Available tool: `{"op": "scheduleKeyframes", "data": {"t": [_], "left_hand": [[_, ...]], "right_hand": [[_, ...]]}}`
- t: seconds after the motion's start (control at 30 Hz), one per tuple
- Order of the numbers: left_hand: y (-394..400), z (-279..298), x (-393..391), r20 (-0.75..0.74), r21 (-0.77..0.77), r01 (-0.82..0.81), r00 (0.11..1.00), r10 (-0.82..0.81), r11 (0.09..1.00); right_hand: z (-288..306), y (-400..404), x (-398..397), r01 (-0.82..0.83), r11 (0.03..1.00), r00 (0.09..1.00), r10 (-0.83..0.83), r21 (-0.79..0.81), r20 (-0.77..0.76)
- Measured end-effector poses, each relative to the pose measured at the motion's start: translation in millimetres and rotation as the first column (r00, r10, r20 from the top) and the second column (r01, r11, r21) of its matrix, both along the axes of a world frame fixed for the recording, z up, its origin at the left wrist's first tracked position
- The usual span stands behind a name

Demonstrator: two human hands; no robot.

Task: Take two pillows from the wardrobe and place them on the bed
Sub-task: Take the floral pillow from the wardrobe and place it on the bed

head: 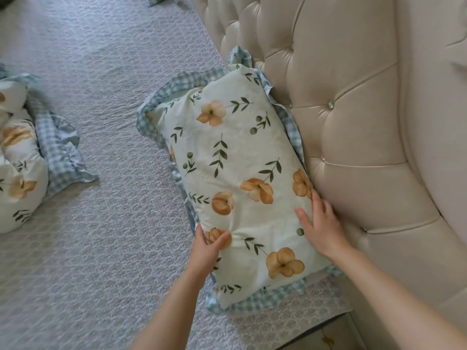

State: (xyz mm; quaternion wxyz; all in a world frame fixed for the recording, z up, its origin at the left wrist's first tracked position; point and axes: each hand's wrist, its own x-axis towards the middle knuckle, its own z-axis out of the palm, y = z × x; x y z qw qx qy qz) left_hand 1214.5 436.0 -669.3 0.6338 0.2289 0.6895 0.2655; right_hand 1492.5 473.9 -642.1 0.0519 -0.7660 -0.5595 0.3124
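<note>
A pale pillow [235, 168] with orange flowers, green leaves and a blue checked frill lies on the bed [106, 102], its long side against the headboard. My left hand [208, 245] grips the pillow's near left edge, thumb on top. Flat on the pillow's near right side rests my right hand [321, 223], fingers spread, beside the headboard. A second pillow [17, 157] of the same print lies crumpled at the bed's left edge, partly cut off by the frame.
The beige tufted headboard [353, 122] rises along the right. A grey-lilac quilted cover spreads over the bed. At the bottom right, a pale bedside surface [328, 337] shows beyond the mattress corner.
</note>
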Motion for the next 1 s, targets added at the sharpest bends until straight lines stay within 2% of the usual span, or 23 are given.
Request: {"op": "scheduleKeyframes", "data": {"t": [0.1,0.33,0.43,0.63,0.77,0.9,1.0], "left_hand": [[-4.4,3.4,1.9,-0.058,0.028,0.040,0.998,-0.039,0.999],[-24.3,10.9,4.8,-0.147,-0.031,0.066,0.987,-0.070,0.997],[-40.5,19.7,1.6,-0.208,-0.033,0.062,0.976,-0.067,0.998],[-71.5,47.1,-6.5,-0.258,0.062,0.055,0.965,-0.037,0.997],[-98.9,72.1,-22.7,-0.376,0.151,0.029,0.926,0.031,0.988],[-137.2,95.6,-55.4,-0.416,0.190,-0.017,0.904,0.096,0.982],[-178.6,107.6,-87.0,-0.436,0.198,-0.073,0.886,0.155,0.977]], "right_hand": [[-3.2,-0.6,-5.3,0.013,1.000,0.999,-0.012,-0.002,0.038],[14.5,-0.9,-16.6,-0.046,0.998,0.988,0.039,0.045,0.146],[30.0,-5.9,-29.7,-0.128,0.989,0.974,0.111,0.077,0.199],[50.4,-33.1,-67.2,-0.348,0.933,0.934,0.338,0.086,0.112],[53.9,-60.9,-100.3,-0.507,0.860,0.862,0.505,0.058,0.056],[57.4,-89.7,-141.1,-0.641,0.767,0.767,0.641,0.010,-0.011],[65.3,-114.0,-182.5,-0.752,0.659,0.657,0.752,0.014,-0.051]]}}
